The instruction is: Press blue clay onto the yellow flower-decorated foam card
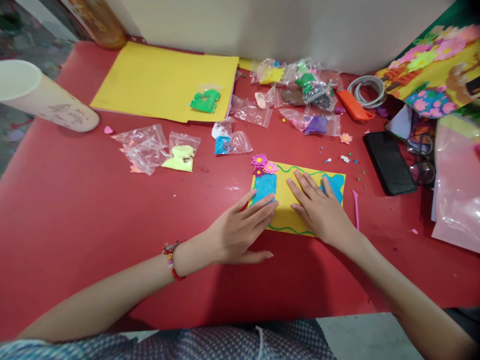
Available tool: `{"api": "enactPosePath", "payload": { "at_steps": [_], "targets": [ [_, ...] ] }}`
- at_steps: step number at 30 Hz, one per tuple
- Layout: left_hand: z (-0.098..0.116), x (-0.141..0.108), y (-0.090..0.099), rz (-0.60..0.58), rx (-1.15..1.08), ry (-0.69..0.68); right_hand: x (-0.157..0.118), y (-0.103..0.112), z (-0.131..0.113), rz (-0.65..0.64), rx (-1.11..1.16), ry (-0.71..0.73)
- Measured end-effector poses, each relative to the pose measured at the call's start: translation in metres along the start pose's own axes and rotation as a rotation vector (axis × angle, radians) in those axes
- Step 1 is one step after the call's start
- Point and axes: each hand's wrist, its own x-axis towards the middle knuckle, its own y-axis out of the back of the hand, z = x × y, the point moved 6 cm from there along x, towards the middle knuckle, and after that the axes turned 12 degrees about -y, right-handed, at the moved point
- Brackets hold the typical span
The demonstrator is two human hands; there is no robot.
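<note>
On the red table lies a yellow card (287,212) with blue clay patches at its left and right ends and wavy green clay lines along its long edges. Pink and magenta clay flowers (262,165) sit at its upper left corner. My left hand (243,227) has its fingers spread over the left blue patch (264,187), thumb out to the side, holding nothing. My right hand (322,210) rests flat with fingers apart on the card's right half, partly covering the right blue patch (335,185). A pink stick tool (356,210) lies just right of the card.
Bags of colored clay (180,155) and a yellow folder (161,80) lie beyond my hands. A white cup (48,100) is at the left. To the right are a black phone (389,162), glasses (422,172), an orange comb-like item (354,106), a coiled cable (367,91) and a pink plastic sleeve (457,195).
</note>
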Motion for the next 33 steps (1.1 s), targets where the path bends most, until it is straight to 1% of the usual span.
{"api": "enactPosePath", "payload": {
  "at_steps": [3, 9, 17, 24, 28, 33],
  "targets": [
    [-0.001, 0.003, 0.002, 0.025, -0.007, -0.005, -0.001, 0.001, 0.0, 0.002, 0.009, 0.005],
    [-0.003, 0.007, -0.002, 0.007, -0.01, 0.007, -0.001, 0.001, -0.001, 0.005, 0.001, 0.003],
    [0.001, 0.0, 0.002, 0.05, -0.015, -0.031, -0.002, 0.002, -0.002, 0.014, 0.022, 0.0],
    [-0.002, -0.004, 0.001, 0.033, -0.018, 0.014, -0.002, 0.001, -0.001, 0.022, 0.021, 0.005],
    [0.002, -0.004, 0.0, 0.065, -0.028, -0.006, -0.002, 0.001, -0.001, 0.02, 0.022, 0.008],
    [0.005, -0.004, 0.003, 0.07, -0.074, -0.006, -0.002, 0.002, -0.002, 0.008, 0.005, 0.005]
  ]
}}
